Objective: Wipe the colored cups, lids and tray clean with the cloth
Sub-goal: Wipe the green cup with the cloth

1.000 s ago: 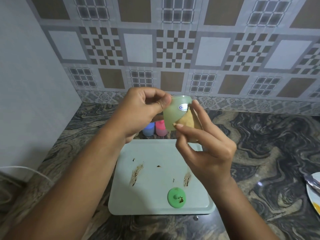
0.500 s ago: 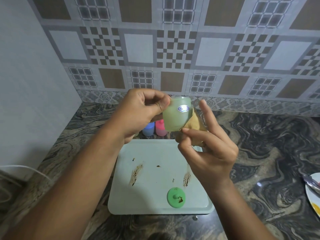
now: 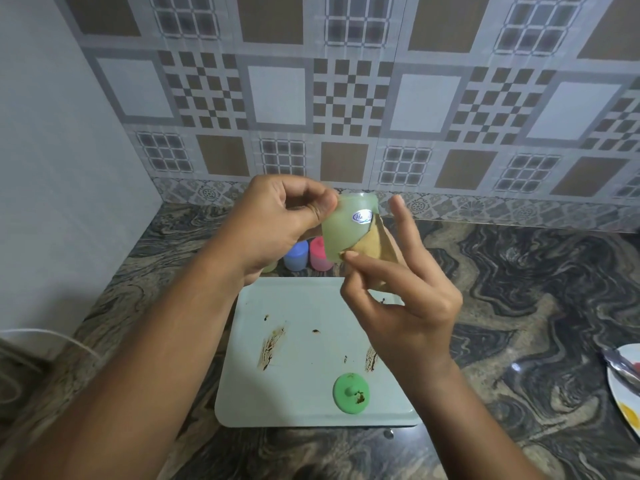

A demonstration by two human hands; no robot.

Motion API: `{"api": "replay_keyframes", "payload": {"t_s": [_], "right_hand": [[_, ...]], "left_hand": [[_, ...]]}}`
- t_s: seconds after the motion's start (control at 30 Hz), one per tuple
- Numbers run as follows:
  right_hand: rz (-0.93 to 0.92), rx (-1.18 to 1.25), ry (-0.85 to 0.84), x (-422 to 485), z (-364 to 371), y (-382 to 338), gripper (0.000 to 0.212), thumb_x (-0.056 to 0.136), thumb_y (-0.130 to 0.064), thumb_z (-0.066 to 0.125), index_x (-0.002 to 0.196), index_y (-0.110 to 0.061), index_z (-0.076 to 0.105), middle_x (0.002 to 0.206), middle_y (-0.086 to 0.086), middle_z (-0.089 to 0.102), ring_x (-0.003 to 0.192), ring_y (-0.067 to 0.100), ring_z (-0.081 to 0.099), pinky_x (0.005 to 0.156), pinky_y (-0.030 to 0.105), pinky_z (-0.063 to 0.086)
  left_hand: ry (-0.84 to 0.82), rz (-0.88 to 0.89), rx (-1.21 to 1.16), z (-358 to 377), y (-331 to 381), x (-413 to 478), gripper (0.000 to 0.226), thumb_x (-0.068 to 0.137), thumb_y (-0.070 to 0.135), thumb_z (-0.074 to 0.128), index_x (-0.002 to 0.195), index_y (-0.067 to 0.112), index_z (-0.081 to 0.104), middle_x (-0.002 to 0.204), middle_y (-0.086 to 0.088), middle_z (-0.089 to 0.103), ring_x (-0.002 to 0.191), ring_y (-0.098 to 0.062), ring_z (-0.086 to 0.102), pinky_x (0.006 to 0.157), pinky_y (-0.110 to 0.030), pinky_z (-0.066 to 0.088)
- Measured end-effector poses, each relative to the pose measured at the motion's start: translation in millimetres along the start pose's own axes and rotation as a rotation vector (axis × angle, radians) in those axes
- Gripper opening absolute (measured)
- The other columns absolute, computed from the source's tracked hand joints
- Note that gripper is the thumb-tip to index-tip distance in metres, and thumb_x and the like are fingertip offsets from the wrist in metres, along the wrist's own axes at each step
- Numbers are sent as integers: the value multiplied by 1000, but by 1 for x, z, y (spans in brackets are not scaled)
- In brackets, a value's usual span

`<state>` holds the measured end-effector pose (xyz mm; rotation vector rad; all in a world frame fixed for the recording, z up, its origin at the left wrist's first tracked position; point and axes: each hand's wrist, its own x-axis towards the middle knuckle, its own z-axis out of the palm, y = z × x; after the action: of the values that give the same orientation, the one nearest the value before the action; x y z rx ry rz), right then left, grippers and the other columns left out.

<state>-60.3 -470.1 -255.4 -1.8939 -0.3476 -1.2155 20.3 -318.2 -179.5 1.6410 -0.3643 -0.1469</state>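
The left hand (image 3: 277, 223) is pinching the pale-green plastic cup (image 3: 341, 233). The right hand (image 3: 405, 306), at its four o'clock, is pinching the tan cloth (image 3: 372, 242). Hard rubbing risks dislodging the cup.

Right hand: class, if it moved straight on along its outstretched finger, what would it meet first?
Probably the tiled wall, though depth is unclear. The right hand pinches the cloth against the green cup, its straight finger pointing past both.

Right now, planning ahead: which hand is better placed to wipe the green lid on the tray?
Probably right: the right hand pinches the cloth, nearer the green lid; the left hand grips the cup.
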Motion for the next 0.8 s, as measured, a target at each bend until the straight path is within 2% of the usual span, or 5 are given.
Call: {"api": "replay_keyframes", "payload": {"t_s": [0.2,0.37,0.53,0.67,0.8], "right_hand": [[388,218,149,-6,2,10,17,91,3,70,103,-7,76,112,-7,78,110,21,73,91,50,60],[665,264,93,-7,-4,30,56,89,-26,71,138,-1,60,114,-9,74,103,-2,69,88,15,53],[535,46,-55,-26,-3,76,46,95,-31,72,132,-4,67,143,9,61,131,-4,54,111,36,50],[219,-238,-252,-39,8,118,45,96,-23,70,130,4,66,144,21,58,121,13,65,96,34,58],[188,-393,-511,-51,21,164,43,98,-16,67,134,7,60,151,24,50,115,42,69,83,51,62]], "left_hand": [[-6,-9,32,-2,-14,2,13,70,34,73,78,25,77,81,2,76,84,-18,69,90,-46,58],[10,38,184,-6,-36,8,5,81,30,76,85,27,77,85,10,77,79,-4,70,76,-27,56],[88,42,418,-2,-73,25,10,84,27,78,80,35,75,82,7,76,84,-21,71,76,-36,58],[113,5,560,15,-107,41,8,86,27,74,91,23,79,90,3,76,84,-16,69,78,-33,56],[56,13,725,38,-139,64,14,88,22,71,93,12,79,95,-3,77,89,-18,70,82,-27,53]]}}
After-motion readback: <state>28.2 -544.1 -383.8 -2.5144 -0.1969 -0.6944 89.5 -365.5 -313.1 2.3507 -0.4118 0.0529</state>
